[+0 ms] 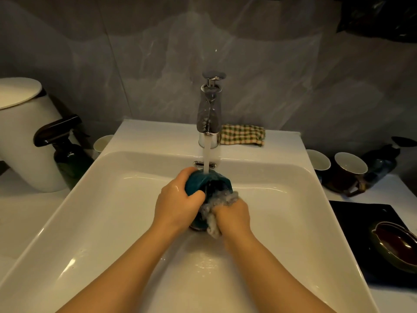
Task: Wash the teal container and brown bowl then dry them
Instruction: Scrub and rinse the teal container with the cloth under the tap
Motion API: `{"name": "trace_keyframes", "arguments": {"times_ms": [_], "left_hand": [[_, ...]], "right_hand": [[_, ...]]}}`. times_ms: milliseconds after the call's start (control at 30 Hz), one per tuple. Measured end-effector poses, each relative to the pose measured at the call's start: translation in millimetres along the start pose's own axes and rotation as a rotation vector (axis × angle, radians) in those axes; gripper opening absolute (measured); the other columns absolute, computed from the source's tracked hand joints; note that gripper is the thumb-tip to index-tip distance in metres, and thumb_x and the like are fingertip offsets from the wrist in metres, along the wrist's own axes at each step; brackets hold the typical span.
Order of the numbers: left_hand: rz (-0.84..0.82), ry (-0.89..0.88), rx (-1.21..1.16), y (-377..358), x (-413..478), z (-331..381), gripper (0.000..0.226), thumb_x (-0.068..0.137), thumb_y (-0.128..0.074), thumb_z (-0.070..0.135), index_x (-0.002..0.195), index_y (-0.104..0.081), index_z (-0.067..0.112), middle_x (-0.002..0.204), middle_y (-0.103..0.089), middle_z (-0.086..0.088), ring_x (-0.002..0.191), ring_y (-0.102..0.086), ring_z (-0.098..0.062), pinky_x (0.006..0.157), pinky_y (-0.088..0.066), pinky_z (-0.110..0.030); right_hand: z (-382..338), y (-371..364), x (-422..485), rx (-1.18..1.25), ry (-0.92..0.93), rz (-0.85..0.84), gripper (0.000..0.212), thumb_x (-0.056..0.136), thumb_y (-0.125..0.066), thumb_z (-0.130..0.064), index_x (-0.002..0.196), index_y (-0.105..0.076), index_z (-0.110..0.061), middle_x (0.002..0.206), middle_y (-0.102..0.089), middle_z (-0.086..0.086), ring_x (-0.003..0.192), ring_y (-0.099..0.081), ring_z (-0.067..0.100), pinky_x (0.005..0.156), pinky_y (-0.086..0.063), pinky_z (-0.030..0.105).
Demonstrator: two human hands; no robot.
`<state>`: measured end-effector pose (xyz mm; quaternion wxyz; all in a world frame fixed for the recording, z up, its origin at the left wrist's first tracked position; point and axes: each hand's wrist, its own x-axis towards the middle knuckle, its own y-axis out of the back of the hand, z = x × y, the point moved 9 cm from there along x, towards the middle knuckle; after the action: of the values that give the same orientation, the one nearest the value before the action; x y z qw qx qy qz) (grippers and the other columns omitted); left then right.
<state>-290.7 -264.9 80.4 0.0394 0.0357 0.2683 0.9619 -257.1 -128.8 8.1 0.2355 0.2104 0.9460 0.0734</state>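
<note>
The teal container is held over the middle of the white sink, right under the running water from the chrome faucet. My left hand grips it from the left, fingers curled round its side. My right hand clutches a wet grey scrubbing cloth against the container's lower right side. The brown bowl lies on a dark mat at the right, away from both hands.
A checked cloth lies on the sink ledge behind the faucet. Two cups and a dark figurine stand on the right counter. At the left are a dark spray bottle, a small white cup and a white lidded bin.
</note>
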Motion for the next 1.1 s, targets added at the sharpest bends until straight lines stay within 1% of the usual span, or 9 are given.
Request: {"name": "trace_keyframes", "arguments": {"times_ms": [200,267,433,500,667,800,867,1000,1100], "left_hand": [[-0.219,-0.009,0.065,-21.8,-7.2,4.6,0.047,0.065,-0.047,0.038,0.111,-0.057,0.035,0.095,-0.068,0.009,0.088,-0.064,-0.015,0.079,-0.053,-0.038],[-0.159,-0.002,0.046,-17.3,-6.8,5.9,0.050,0.064,-0.046,0.036,0.113,-0.056,0.031,0.092,-0.066,0.009,0.086,-0.063,-0.015,0.075,-0.053,-0.034],[0.095,0.066,-0.059,2.3,-5.3,-1.1,0.056,0.063,-0.047,0.031,0.119,-0.053,0.026,0.092,-0.059,0.009,0.085,-0.057,-0.016,0.072,-0.047,-0.030],[0.129,0.173,-0.165,6.3,-1.0,-15.3,0.047,0.067,-0.051,0.029,0.114,-0.053,0.025,0.090,-0.059,0.008,0.082,-0.056,-0.016,0.074,-0.046,-0.032],[0.056,0.491,-0.487,0.4,4.1,-53.6,0.024,0.076,-0.054,0.017,0.099,-0.049,0.019,0.097,-0.059,-0.009,0.086,-0.058,-0.025,0.078,-0.051,-0.044],[-0.027,0.498,-0.424,-11.3,4.9,-55.0,0.025,0.084,-0.055,0.023,0.106,-0.046,0.017,0.098,-0.058,-0.008,0.091,-0.058,-0.024,0.082,-0.051,-0.042],[-0.052,0.470,-0.386,-16.1,5.8,-51.8,0.027,0.084,-0.057,0.027,0.106,-0.046,0.017,0.098,-0.059,-0.007,0.092,-0.058,-0.023,0.083,-0.051,-0.042],[0.029,0.432,-0.348,-6.5,7.8,-51.6,0.024,0.084,-0.057,0.027,0.104,-0.047,0.017,0.096,-0.062,-0.008,0.089,-0.061,-0.026,0.081,-0.051,-0.043],[0.050,0.415,-0.347,-0.8,10.0,-52.8,0.018,0.084,-0.058,0.027,0.095,-0.046,0.021,0.090,-0.062,-0.010,0.087,-0.063,-0.029,0.081,-0.052,-0.047]], "right_hand": [[-77.3,3.3,-49.8,-0.633,1.145,0.273,0.023,0.080,-0.057,-0.015,0.100,-0.067,-0.020,0.089,-0.070,-0.005,0.080,-0.061,0.014,0.066,-0.046,0.021],[-74.0,10.8,-38.7,-0.523,0.982,0.247,0.024,0.082,-0.058,-0.013,0.103,-0.066,-0.022,0.092,-0.069,-0.006,0.084,-0.061,0.014,0.068,-0.049,0.023],[7.8,-8.7,-1.2,0.263,-0.101,-0.135,0.021,0.081,-0.051,0.007,0.092,-0.061,-0.007,0.072,-0.065,0.011,0.068,-0.062,0.028,0.067,-0.055,0.037],[18.5,-29.1,-11.5,0.453,-0.297,-0.270,0.024,0.081,-0.057,0.006,0.104,-0.061,0.001,0.095,-0.067,0.024,0.084,-0.066,0.038,0.068,-0.058,0.046],[-31.3,17.0,-2.7,-0.170,0.203,-0.006,0.046,0.079,-0.068,-0.038,0.106,-0.035,-0.021,0.087,-0.063,0.002,0.074,-0.067,0.022,0.060,-0.057,0.036],[-77.4,26.5,-30.5,-0.391,0.697,0.131,0.015,0.087,-0.061,-0.028,0.096,-0.049,-0.025,0.087,-0.056,-0.010,0.075,-0.052,0.008,0.059,-0.043,0.020],[-81.8,7.5,-40.2,-0.506,0.863,0.036,0.012,0.085,-0.057,-0.021,0.096,-0.060,-0.020,0.091,-0.060,-0.008,0.079,-0.052,0.008,0.072,-0.048,0.028],[-65.2,-24.5,-44.8,-0.762,0.766,-0.232,0.029,0.092,-0.037,-0.020,0.098,-0.064,-0.028,0.094,-0.067,-0.007,0.088,-0.054,0.009,0.107,-0.015,0.035],[-65.5,-31.5,-46.0,-0.967,0.792,-0.127,0.032,0.092,-0.030,-0.022,0.087,-0.062,-0.023,0.084,-0.066,-0.004,0.089,-0.058,0.013,0.115,0.004,0.038]]}}
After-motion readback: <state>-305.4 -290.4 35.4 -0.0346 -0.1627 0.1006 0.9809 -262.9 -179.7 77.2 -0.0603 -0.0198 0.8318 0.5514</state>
